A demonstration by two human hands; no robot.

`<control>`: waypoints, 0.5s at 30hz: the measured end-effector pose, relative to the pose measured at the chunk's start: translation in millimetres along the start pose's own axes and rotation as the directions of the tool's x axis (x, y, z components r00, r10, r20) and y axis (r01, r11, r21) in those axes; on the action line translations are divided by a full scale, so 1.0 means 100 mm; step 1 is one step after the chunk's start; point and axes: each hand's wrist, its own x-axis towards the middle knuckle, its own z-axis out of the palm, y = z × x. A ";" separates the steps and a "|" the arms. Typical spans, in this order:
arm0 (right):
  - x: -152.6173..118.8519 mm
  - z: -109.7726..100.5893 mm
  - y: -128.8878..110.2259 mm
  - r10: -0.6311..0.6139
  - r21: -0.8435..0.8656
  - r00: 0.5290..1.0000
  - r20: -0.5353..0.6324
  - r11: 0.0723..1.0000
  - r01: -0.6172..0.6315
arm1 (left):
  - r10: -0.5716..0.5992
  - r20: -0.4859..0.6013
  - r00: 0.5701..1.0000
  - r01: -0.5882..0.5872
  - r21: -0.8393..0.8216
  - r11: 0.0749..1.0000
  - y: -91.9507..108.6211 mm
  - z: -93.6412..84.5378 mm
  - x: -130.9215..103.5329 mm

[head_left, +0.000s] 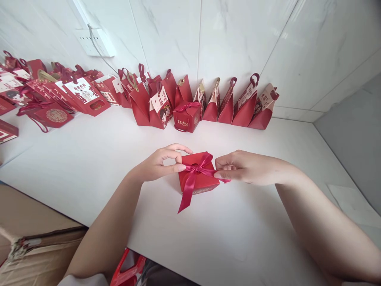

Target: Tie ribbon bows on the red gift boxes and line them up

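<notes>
A small red gift box [205, 183] sits on the white table between my hands. Across its top runs a dark pink ribbon [189, 186] tied in a bow, with one long tail hanging over the front edge. My left hand [166, 161] pinches the bow's left loop between thumb and fingers, while its index finger reaches along the box's back edge. On the other side, my right hand [238, 167] has its fingers curled and its thumb pressed on the ribbon's right part, whose end shows below the thumb.
Along the tiled wall stands a row of red gift boxes [226, 105] with ribbon handles. More red boxes [80, 93] crowd the left end of the table [89, 159]. A wall socket [94, 41] with a cable is behind them. A cardboard box [38, 246] stands at lower left.
</notes>
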 end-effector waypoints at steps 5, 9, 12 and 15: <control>-0.01 0.00 -0.03 -0.038 -0.042 0.999 0.004 0.998 0.038 | -0.013 -0.013 1.000 0.013 0.002 1.000 0.00 0.01 0.03; -0.02 0.00 -0.02 -0.063 -0.059 0.998 0.010 0.996 0.063 | -0.022 -0.034 0.999 0.022 0.005 1.000 -0.02 0.02 0.04; -0.02 -0.01 -0.01 -0.054 -0.076 0.998 0.019 0.996 0.056 | -0.036 -0.061 0.998 0.036 0.006 0.999 -0.02 0.02 0.04; -0.03 -0.01 -0.01 -0.059 -0.085 0.998 0.029 0.994 0.061 | -0.051 -0.085 0.995 0.052 0.012 0.999 -0.03 0.03 0.05</control>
